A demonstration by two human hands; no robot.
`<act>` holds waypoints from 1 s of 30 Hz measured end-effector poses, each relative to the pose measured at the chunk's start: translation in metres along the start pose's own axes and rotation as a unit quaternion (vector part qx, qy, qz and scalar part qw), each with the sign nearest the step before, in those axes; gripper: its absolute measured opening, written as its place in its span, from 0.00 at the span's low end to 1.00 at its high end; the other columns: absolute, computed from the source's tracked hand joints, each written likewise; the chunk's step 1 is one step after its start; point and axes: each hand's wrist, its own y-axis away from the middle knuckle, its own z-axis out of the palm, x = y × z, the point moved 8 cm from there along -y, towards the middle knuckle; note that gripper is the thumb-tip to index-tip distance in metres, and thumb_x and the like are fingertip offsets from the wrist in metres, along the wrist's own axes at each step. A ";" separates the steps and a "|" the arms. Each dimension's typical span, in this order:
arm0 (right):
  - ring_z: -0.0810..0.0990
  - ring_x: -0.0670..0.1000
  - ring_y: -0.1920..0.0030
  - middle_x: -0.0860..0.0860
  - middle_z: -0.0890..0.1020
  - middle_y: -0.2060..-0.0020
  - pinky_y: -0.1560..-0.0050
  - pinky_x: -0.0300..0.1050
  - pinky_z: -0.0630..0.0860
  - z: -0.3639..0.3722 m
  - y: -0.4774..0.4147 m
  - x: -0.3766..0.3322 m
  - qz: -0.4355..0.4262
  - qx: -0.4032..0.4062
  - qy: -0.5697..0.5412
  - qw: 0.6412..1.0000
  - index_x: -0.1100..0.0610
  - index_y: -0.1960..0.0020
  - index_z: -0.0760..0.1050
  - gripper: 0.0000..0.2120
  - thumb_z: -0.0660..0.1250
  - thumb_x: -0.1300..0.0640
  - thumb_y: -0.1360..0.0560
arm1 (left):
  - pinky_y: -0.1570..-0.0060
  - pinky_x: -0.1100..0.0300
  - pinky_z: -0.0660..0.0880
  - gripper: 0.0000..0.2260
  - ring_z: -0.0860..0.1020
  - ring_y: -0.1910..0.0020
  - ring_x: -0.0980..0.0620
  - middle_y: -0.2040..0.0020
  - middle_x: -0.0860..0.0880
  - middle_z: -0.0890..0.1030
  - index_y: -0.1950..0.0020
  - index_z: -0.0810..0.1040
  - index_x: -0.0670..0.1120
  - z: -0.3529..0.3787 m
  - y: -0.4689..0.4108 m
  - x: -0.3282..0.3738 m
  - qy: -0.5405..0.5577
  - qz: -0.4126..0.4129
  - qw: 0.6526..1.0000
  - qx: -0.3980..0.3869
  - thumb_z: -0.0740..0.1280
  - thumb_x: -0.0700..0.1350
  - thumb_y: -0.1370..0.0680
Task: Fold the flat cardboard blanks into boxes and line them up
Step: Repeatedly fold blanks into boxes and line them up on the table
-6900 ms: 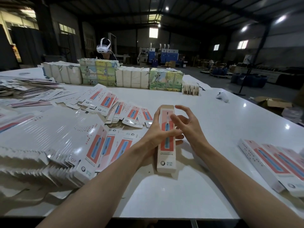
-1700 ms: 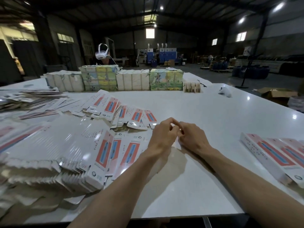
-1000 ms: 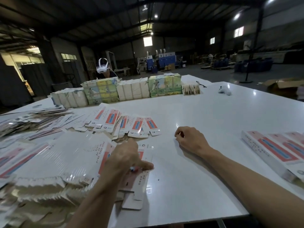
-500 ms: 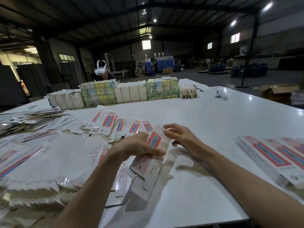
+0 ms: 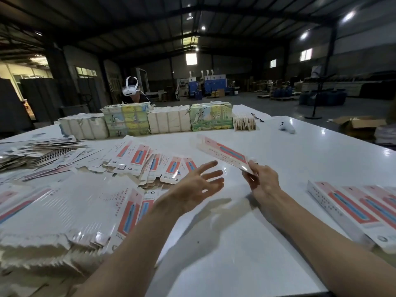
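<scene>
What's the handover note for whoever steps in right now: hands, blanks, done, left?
Hands: left hand is open with fingers spread, holding nothing above the table. The right hand pinches the near end of one blank, lifted off the table and pointing away and to the left.
Stock: flat blanks are heaped and fanned on the left side.
Done: folded boxes lie side by side at the right edge.
Left: fold the held blank, add it to that row, then work through the heap.
</scene>
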 end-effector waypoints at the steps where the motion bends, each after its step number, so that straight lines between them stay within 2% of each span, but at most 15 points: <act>1: 0.86 0.58 0.50 0.62 0.84 0.51 0.64 0.43 0.86 0.002 0.000 0.001 -0.003 -0.005 0.002 1.000 0.64 0.46 0.73 0.08 0.71 0.68 0.20 | 0.35 0.49 0.80 0.27 0.80 0.33 0.44 0.31 0.44 0.80 0.27 0.75 0.49 0.004 -0.003 -0.002 -0.018 0.011 1.000 -0.004 0.73 0.30 0.22; 3: 0.88 0.56 0.54 0.61 0.85 0.53 0.65 0.44 0.84 0.011 0.003 0.004 -0.009 -0.038 0.024 0.999 0.61 0.51 0.71 0.09 0.71 0.69 0.21 | 0.32 0.47 0.78 0.20 0.79 0.32 0.47 0.35 0.47 0.83 0.30 0.77 0.49 0.003 -0.011 0.003 -0.010 0.062 0.997 0.039 0.76 0.44 0.21; 4: 0.89 0.55 0.56 0.61 0.85 0.53 0.64 0.44 0.84 0.018 0.006 0.005 -0.016 -0.063 0.047 0.997 0.60 0.52 0.71 0.10 0.71 0.70 0.22 | 0.33 0.47 0.79 0.16 0.80 0.33 0.46 0.39 0.46 0.85 0.33 0.78 0.47 -0.003 -0.015 0.007 0.023 0.089 0.992 0.086 0.73 0.47 0.19; 6: 0.89 0.56 0.55 0.62 0.85 0.51 0.61 0.46 0.84 0.030 0.011 0.010 -0.034 -0.118 0.121 0.985 0.59 0.49 0.71 0.11 0.71 0.69 0.24 | 0.41 0.46 0.82 0.12 0.83 0.38 0.43 0.43 0.44 0.86 0.35 0.79 0.46 -0.019 -0.021 0.012 0.108 0.119 0.973 0.168 0.70 0.47 0.17; 7: 0.89 0.58 0.54 0.63 0.86 0.50 0.60 0.47 0.84 0.036 0.015 0.013 -0.039 -0.148 0.156 0.976 0.59 0.45 0.71 0.14 0.73 0.67 0.24 | 0.44 0.45 0.82 0.12 0.84 0.40 0.42 0.43 0.43 0.87 0.33 0.79 0.46 -0.025 -0.024 0.015 0.136 0.129 0.966 0.179 0.69 0.46 0.16; 9: 0.88 0.62 0.56 0.63 0.87 0.51 0.59 0.48 0.84 0.044 0.021 0.019 -0.049 -0.208 0.222 0.952 0.56 0.39 0.71 0.21 0.77 0.58 0.27 | 0.45 0.43 0.83 0.14 0.85 0.42 0.41 0.41 0.42 0.87 0.29 0.75 0.45 -0.031 -0.026 0.019 0.182 0.140 0.960 0.161 0.66 0.44 0.15; 12: 0.87 0.58 0.61 0.59 0.87 0.59 0.59 0.50 0.84 0.043 0.024 0.013 -0.092 -0.209 0.308 0.923 0.55 0.40 0.78 0.19 0.71 0.43 0.23 | 0.45 0.42 0.83 0.17 0.86 0.45 0.39 0.43 0.39 0.86 0.29 0.74 0.40 -0.034 -0.022 0.010 0.215 0.120 0.962 0.122 0.66 0.44 0.16; 13: 0.86 0.56 0.63 0.57 0.86 0.63 0.61 0.47 0.82 0.042 0.022 0.008 -0.117 -0.200 0.329 0.915 0.57 0.42 0.79 0.18 0.67 0.42 0.19 | 0.48 0.43 0.84 0.17 0.86 0.48 0.39 0.46 0.39 0.86 0.31 0.74 0.39 -0.034 -0.020 0.003 0.201 0.102 0.967 0.114 0.67 0.45 0.17; 15: 0.83 0.54 0.66 0.56 0.83 0.66 0.64 0.45 0.78 0.042 0.019 -0.001 -0.172 -0.187 0.351 0.901 0.61 0.44 0.79 0.17 0.62 0.47 0.14 | 0.57 0.46 0.84 0.16 0.87 0.55 0.40 0.53 0.39 0.85 0.34 0.77 0.40 -0.030 -0.017 -0.010 0.152 0.056 0.983 0.092 0.67 0.48 0.18; 18: 0.83 0.52 0.59 0.54 0.83 0.57 0.62 0.44 0.80 0.048 0.025 -0.010 -0.260 -0.185 0.384 0.866 0.57 0.38 0.77 0.10 0.63 0.52 0.14 | 0.60 0.50 0.84 0.24 0.87 0.58 0.42 0.53 0.39 0.87 0.34 0.80 0.40 -0.024 -0.018 -0.019 0.101 0.003 0.994 0.046 0.63 0.59 0.17; 21: 0.80 0.43 0.47 0.48 0.80 0.46 0.52 0.33 0.78 0.060 0.037 -0.014 -0.342 -0.206 0.447 0.801 0.48 0.32 0.76 0.16 0.64 0.48 0.18 | 0.59 0.50 0.85 0.37 0.88 0.55 0.40 0.50 0.37 0.87 0.34 0.81 0.40 -0.020 -0.018 -0.024 0.053 -0.025 0.998 0.009 0.54 0.71 0.18; 22: 0.79 0.43 0.44 0.47 0.78 0.43 0.49 0.32 0.77 0.064 0.040 -0.012 -0.356 -0.218 0.459 0.784 0.46 0.31 0.75 0.16 0.64 0.48 0.18 | 0.58 0.49 0.85 0.40 0.88 0.54 0.39 0.49 0.36 0.87 0.34 0.81 0.40 -0.019 -0.017 -0.028 0.045 -0.033 0.998 0.001 0.53 0.73 0.19; 25: 0.75 0.47 0.36 0.49 0.73 0.38 0.44 0.37 0.78 0.071 0.043 0.000 -0.348 -0.262 0.502 0.747 0.45 0.30 0.76 0.15 0.62 0.47 0.16 | 0.54 0.45 0.85 0.39 0.87 0.52 0.38 0.47 0.36 0.86 0.32 0.79 0.41 -0.021 -0.017 -0.035 0.010 -0.035 0.999 0.014 0.53 0.74 0.19; 27: 0.72 0.47 0.33 0.48 0.73 0.38 0.45 0.31 0.75 0.072 0.043 0.008 -0.341 -0.269 0.538 0.722 0.49 0.30 0.78 0.15 0.62 0.47 0.14 | 0.50 0.43 0.84 0.35 0.86 0.53 0.38 0.47 0.37 0.86 0.34 0.80 0.41 -0.024 -0.017 -0.036 -0.014 -0.023 0.999 0.034 0.55 0.71 0.18; 30: 0.70 0.45 0.32 0.48 0.73 0.38 0.45 0.27 0.72 0.071 0.044 0.006 -0.353 -0.258 0.556 0.707 0.52 0.33 0.81 0.14 0.65 0.50 0.15 | 0.62 0.50 0.85 0.30 0.86 0.62 0.43 0.57 0.41 0.86 0.50 0.88 0.46 -0.026 -0.014 -0.035 -0.031 -0.021 0.998 0.045 0.56 0.68 0.17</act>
